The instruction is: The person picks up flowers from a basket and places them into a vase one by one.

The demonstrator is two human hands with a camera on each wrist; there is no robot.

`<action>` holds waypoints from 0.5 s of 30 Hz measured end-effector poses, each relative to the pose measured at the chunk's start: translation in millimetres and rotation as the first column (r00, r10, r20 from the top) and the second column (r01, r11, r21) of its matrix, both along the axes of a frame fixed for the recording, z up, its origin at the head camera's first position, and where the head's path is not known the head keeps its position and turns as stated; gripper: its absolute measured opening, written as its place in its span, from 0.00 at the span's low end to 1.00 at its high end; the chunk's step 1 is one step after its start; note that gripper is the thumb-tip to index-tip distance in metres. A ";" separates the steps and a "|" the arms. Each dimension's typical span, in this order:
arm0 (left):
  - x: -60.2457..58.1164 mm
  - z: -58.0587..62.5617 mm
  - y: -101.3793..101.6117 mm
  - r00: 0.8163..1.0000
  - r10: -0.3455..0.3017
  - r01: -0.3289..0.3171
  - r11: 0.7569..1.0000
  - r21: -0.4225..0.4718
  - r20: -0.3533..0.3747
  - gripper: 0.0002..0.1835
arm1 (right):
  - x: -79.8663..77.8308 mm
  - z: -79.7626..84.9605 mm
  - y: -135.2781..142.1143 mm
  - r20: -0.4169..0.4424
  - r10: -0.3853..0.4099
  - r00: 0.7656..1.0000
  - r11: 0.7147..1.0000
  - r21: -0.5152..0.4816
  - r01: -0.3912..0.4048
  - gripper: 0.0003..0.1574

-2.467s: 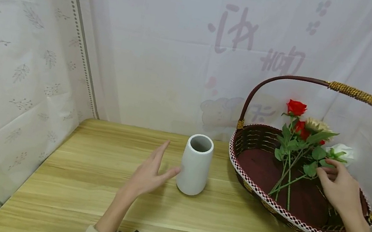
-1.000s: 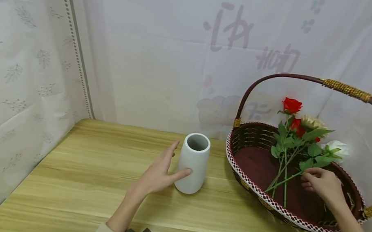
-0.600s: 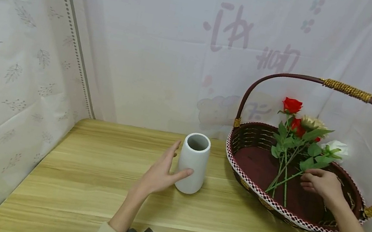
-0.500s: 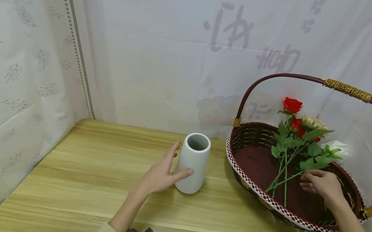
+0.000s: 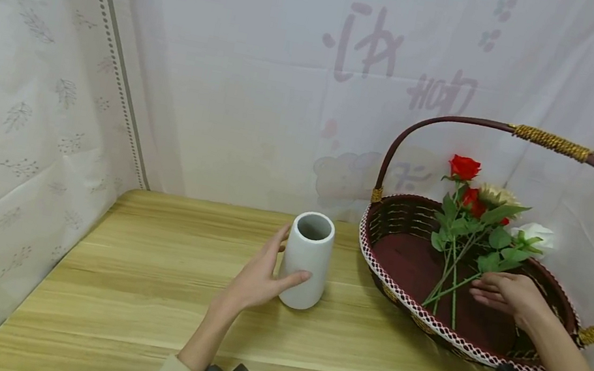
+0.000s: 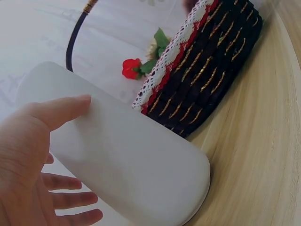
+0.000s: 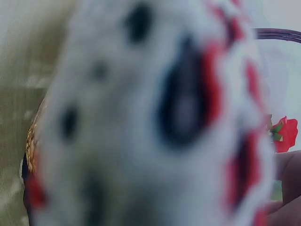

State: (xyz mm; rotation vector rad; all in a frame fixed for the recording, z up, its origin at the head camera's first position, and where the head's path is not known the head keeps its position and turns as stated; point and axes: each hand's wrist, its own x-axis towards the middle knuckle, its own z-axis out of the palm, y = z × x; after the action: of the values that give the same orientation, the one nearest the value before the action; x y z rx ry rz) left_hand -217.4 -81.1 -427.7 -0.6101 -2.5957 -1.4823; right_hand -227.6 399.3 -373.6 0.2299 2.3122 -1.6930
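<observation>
A white vase [image 5: 305,266] stands upright on the wooden table. My left hand [image 5: 256,281] is at its left side, the thumb [image 6: 70,109] laid across its surface and the other fingers spread loosely along the edge. On the right, my right hand [image 5: 513,296] reaches over the rim into a dark woven basket [image 5: 403,257]. Its fairly straight fingertips are right at a green stem [image 5: 452,289] below the leaves. In the basket lie red roses [image 5: 464,168], a cream flower [image 5: 498,196] and a white rose [image 5: 532,236]. The basket's trim hides most of this hand in the right wrist view.
The basket's tall arched handle [image 5: 458,119], wrapped in gold at the top, rises above the flowers. A lace-trimmed rim [image 5: 430,325] runs along its front. Printed white curtains [image 5: 234,68] hang behind and to the left of the table [image 5: 147,292].
My left hand has moved right, up to the vase. My right hand has come down from the leaves to the stem, its fingers now straighter and slightly further left. The flowers stay in place.
</observation>
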 end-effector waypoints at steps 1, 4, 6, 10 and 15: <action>0.3 0.2 0.0 1.000 -0.001 0.001 1.000 0.002 0.001 0.53 | -0.9 0.2 -0.4 0.008 -0.006 1.000 1.000 -0.014 0.006 0.34; 0.7 0.1 0.1 1.000 -0.004 0.004 1.000 0.011 0.002 0.52 | -3.9 0.4 -1.9 0.026 -0.020 0.999 0.999 -0.040 0.021 0.32; 0.6 -0.1 0.2 1.000 -0.006 0.006 1.000 0.018 0.010 0.52 | -5.3 0.4 -3.0 0.032 -0.023 0.999 0.999 -0.044 0.024 0.31; -0.1 -0.9 0.9 1.000 -0.004 0.004 1.000 0.025 0.024 0.53 | -7.0 1.8 -5.2 0.050 -0.037 0.998 0.998 -0.039 0.039 0.30; -0.8 -2.3 2.3 0.999 -0.005 0.004 0.999 0.040 0.032 0.53 | -8.4 7.8 -6.8 0.095 -0.045 0.994 0.999 -0.016 0.047 0.31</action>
State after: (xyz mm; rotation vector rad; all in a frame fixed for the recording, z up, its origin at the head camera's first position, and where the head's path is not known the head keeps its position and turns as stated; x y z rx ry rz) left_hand -218.3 -78.8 -430.0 -0.5927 -2.5835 -1.5535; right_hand -236.1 392.5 -365.8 0.3544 2.2382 -1.6854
